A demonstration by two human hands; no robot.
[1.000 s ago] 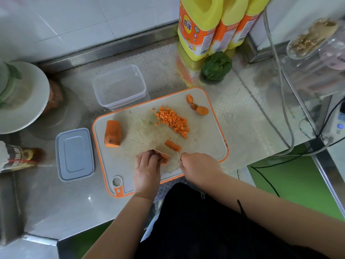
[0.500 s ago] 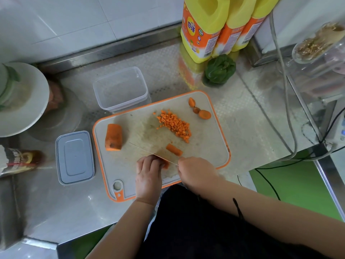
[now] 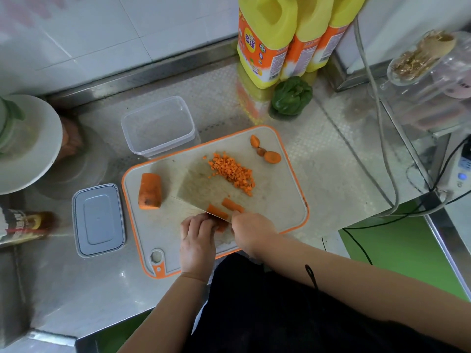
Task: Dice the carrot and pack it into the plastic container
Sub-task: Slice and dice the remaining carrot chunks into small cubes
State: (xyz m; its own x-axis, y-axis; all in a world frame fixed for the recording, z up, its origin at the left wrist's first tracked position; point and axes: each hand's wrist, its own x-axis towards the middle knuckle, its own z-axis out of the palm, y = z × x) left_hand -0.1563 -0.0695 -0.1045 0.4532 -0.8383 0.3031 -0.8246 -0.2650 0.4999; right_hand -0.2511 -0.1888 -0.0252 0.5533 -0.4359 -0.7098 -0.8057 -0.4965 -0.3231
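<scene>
Three yellow jugs are standing at the back of the steel counter, each wearing an orange label; the nearest one is showing two large Chinese characters in a yellow circle, the small print too fine to read. A dark bottle is lying at the left edge, its label lettering blurred.

The left hand is resting knuckles-up on the near part of the orange-rimmed cutting board, fingers curled down and pressing on carrot strips that are mostly hidden beneath them. The right hand is gripping the handle of a cleaver, the handle itself hidden in the fist; the broad blade is tilting away toward the board's middle, its edge meeting the strips just beside the left fingertips. Two more strips are lying just past the blade.

A pile of diced carrot is sitting mid-board, a thick carrot chunk is lying at the left side, and carrot ends are lying at the far right corner. The clear plastic container is standing open just behind the board, its grey lid lying to the board's left. A green pepper is sitting in front of the jugs.
</scene>
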